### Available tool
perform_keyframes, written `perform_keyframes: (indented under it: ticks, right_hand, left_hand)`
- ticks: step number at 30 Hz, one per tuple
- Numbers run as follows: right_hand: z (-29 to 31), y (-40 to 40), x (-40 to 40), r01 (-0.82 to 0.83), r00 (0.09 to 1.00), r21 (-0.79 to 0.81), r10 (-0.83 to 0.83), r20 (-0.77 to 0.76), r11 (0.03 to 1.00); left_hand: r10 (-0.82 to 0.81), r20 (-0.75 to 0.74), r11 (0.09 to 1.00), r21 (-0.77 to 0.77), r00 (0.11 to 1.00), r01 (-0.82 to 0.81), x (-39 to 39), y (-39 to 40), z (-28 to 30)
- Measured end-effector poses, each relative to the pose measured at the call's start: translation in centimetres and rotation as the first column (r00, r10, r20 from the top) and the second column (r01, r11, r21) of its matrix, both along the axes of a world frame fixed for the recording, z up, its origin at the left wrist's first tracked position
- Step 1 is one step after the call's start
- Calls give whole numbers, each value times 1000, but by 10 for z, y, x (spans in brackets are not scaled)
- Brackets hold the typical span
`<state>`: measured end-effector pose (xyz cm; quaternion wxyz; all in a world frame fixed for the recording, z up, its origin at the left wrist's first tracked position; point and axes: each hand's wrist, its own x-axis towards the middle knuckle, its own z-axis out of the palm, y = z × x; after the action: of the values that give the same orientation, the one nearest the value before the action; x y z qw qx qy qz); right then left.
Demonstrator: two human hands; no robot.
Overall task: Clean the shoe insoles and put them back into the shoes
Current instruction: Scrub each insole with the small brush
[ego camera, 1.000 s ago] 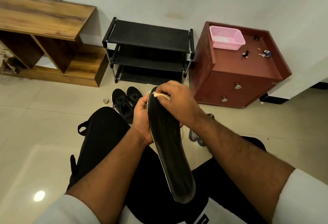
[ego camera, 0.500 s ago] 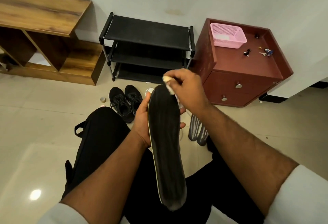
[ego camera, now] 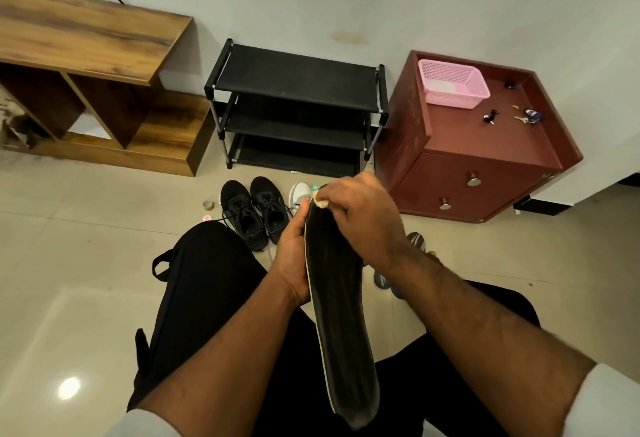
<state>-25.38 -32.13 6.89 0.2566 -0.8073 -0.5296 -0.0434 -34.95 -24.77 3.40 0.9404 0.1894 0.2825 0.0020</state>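
Observation:
A long black insole (ego camera: 341,315) stands upright over my lap. My left hand (ego camera: 292,260) grips its left edge near the top. At the insole's top end, my right hand (ego camera: 363,218) pinches a small pale cloth (ego camera: 320,203) against it. A pair of black shoes (ego camera: 256,209) sits on the floor beyond my knees. A white shoe (ego camera: 298,194) lies beside them, partly hidden by my hands. Another grey insole (ego camera: 388,280) lies on the floor under my right forearm.
A black shoe rack (ego camera: 298,104) stands against the wall, a wooden shelf unit (ego camera: 86,65) to its left. A red-brown drawer cabinet (ego camera: 485,159) on the right carries a pink basket (ego camera: 452,84) and keys (ego camera: 528,117). Small round items (ego camera: 207,205) lie left of the shoes.
My right hand with the cloth has rubbed back and forth at the insole's top end: off the tip, then back down onto it. The insole stays upright in my left hand.

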Motion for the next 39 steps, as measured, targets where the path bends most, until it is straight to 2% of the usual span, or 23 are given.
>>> perform_keyframes:
  ticks: [4, 7, 9, 13, 18, 23, 28, 33, 39]
  right_hand:
    - [4, 0, 5, 113, 985, 49, -105, -137, 992]
    - [2, 3, 2, -10, 987, 30, 15, -159, 999]
    - [0, 2, 5, -102, 984, 10, 102, -142, 995]
    - [1, -3, 20, -85, 994, -4, 84, -76, 996]
    - [7, -3, 9, -258, 966, -117, 255, -42, 959]
    - [9, -4, 27, -129, 991, -118, 132, 26, 985]
    - [11, -3, 10, -259, 963, -138, 266, 31, 956]
    - [10, -4, 29, -97, 992, -146, 107, 65, 985]
    - [8, 2, 1, -225, 969, -172, 238, 60, 959]
  left_hand:
    - [-19, -7, 1000, 3, 1000, 19, 1, -2, 2]
    - [-11, 21, 1000, 11, 1000, 11, 0, 0, 2]
    - [-5, 15, 1000, 8, 1000, 5, -2, 1, 1]
    - [-43, -2, 999, -1, 999, 43, -2, 0, -2]
    - [-42, 23, 999, -21, 999, 43, 0, 1, -6]
    - [-61, 33, 998, -33, 998, 62, 1, 1, -9]
    - [-59, 28, 998, -9, 998, 59, 2, 1, -10]
    - [-61, 21, 998, -11, 998, 61, 3, 1, -12]
    - [-18, 12, 1000, -13, 1000, 18, 4, 0, -11]
